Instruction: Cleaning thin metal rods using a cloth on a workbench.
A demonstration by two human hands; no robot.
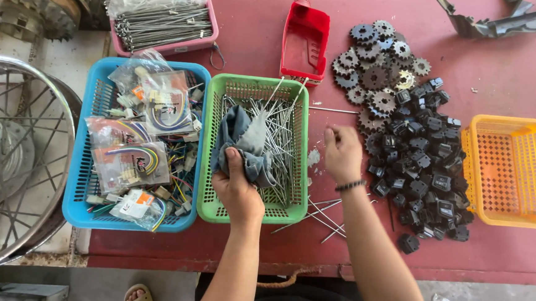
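Note:
My left hand (236, 189) grips a blue-grey rag (244, 140) over the green basket (210, 210), which holds several thin metal spokes (281, 145). To the right of that basket my right hand (342, 154) hovers above the red table, fingers curled together near a small white scrap (313, 157); whether it pinches anything is unclear. A dark bead bracelet (350, 186) circles that wrist. A few loose spokes (320, 212) lie on the table between my forearms.
A blue basket (72, 207) of bagged wiring sits left. A pink tray (163, 46) of spokes stands behind it. A red plastic container (304, 38), a heap of sprockets (375, 70), black small parts (425, 166) and an orange basket (511, 171) lie right. A spoked wheel (13, 160) rests far left.

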